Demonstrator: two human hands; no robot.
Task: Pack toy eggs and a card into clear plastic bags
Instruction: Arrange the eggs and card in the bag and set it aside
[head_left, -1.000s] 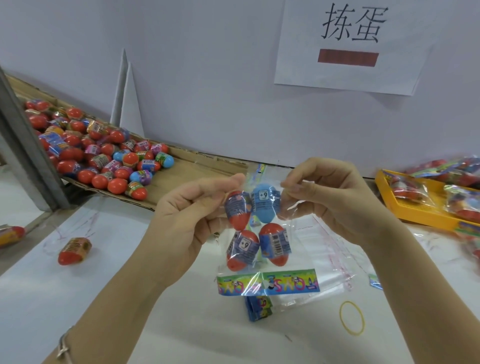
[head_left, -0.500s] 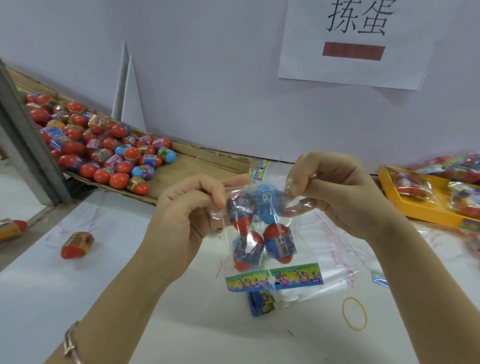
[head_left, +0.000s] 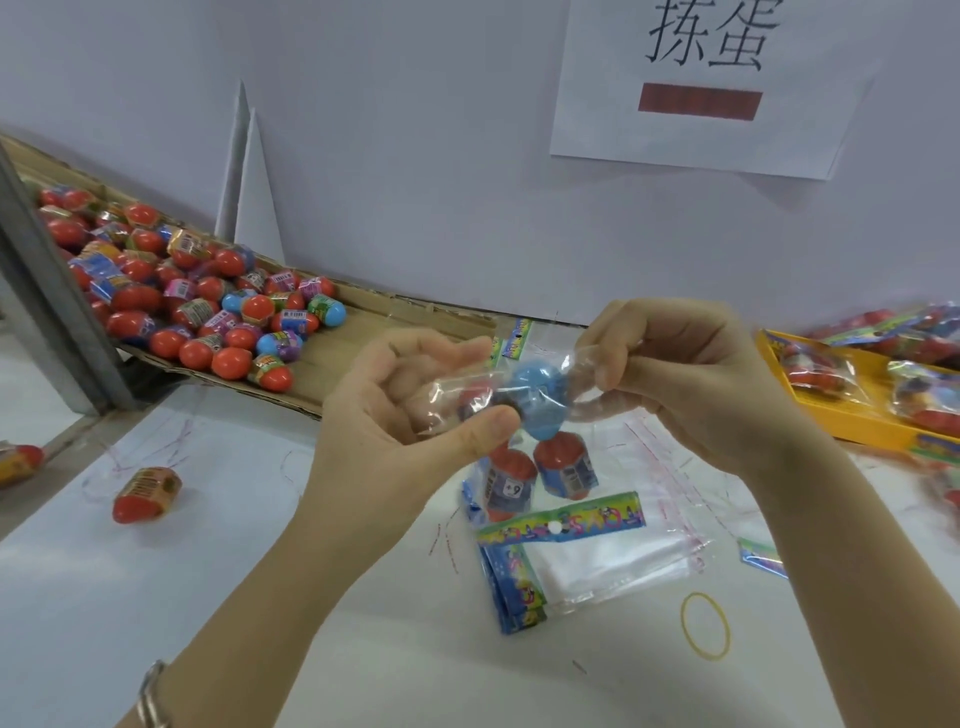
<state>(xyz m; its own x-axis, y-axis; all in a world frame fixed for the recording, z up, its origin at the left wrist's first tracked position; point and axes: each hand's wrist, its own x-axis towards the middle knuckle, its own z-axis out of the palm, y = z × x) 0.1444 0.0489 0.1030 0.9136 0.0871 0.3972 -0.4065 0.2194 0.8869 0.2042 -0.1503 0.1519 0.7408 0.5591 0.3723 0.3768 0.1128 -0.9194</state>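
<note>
Past the loose toy eggs (head_left: 208, 312) heaped far left, our left hand (head_left: 395, 415) pinches one top corner of the clear bag (head_left: 530, 457), which hangs above the table with eggs and the card (head_left: 563, 519) inside. Our right hand (head_left: 685, 384) pinches the other corner. We judge this is closing; next, the mouth must fold flat.

Egg pile (head_left: 197, 301) lies left, tray (head_left: 852, 423) right, bag (head_left: 550, 462) between (above spare bags (head_left: 623, 564)).

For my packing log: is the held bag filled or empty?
Filled: the bag holds a blue egg, red eggs and a card at its bottom.
</note>
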